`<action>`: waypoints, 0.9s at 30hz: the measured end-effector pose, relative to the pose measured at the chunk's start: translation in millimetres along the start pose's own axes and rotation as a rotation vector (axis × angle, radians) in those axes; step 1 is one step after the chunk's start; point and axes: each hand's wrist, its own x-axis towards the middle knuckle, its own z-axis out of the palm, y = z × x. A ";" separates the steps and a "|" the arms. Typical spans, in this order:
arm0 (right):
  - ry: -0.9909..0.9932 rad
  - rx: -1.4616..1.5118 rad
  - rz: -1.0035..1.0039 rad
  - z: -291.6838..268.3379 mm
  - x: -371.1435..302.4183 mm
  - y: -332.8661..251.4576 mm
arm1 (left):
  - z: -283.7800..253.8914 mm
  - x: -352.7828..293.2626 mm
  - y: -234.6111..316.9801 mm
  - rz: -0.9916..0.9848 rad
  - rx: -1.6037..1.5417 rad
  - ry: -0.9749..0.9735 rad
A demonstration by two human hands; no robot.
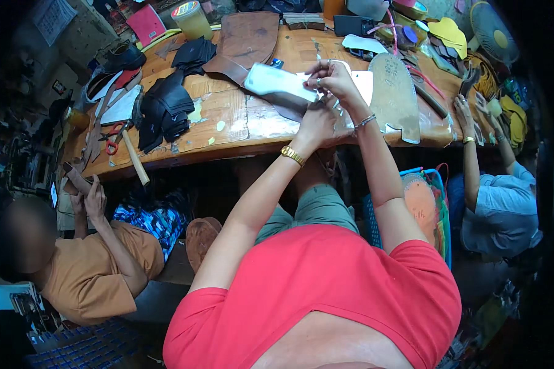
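A long, glossy white strip-like piece [280,82] is above the orange-brown wooden table [224,117], its right end at the hands. The right hand [331,80] bends its fingers together there; the left hand [320,120] curls just below. What either grips is hidden, so I cannot tell. Nearby are a brown leather sheet [247,38] and a large tan rounded template [395,101]; farther left, stacked black leather pieces [166,111].

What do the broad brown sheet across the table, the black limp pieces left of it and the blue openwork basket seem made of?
Broad brown sheet: probably leather, matte to faintly satin, with mottled, uneven colour.
Black limp pieces: thin leather or an imitation, softly folded with a slight sheen.
Blue openwork basket: likely moulded plastic, evenly coloured, with regular gaps in its side.
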 end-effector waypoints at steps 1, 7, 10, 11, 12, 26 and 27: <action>-0.035 0.019 0.034 3.6 -7.8 -14.2 | 0.2 -1.2 -1.4 0.028 0.036 0.039; -0.055 -0.189 0.047 18.9 -6.3 2.6 | 4.7 -0.9 3.8 0.000 -0.031 0.048; -0.059 -0.543 0.042 26.2 -1.4 6.6 | -5.2 -3.6 13.0 -0.016 -0.090 0.070; -0.055 -0.651 0.040 29.7 -1.5 5.7 | -8.4 -5.2 16.7 -0.033 -0.127 0.061; -0.054 -0.758 0.033 35.0 -1.0 1.2 | -10.3 -6.7 17.4 -0.053 -0.161 0.054; -0.178 -0.534 0.085 24.3 15.8 17.5 | -16.1 -3.6 17.3 -0.020 -0.053 0.073; -0.198 -0.442 0.110 21.6 17.2 19.2 | -16.3 -3.2 17.4 -0.003 -0.051 0.129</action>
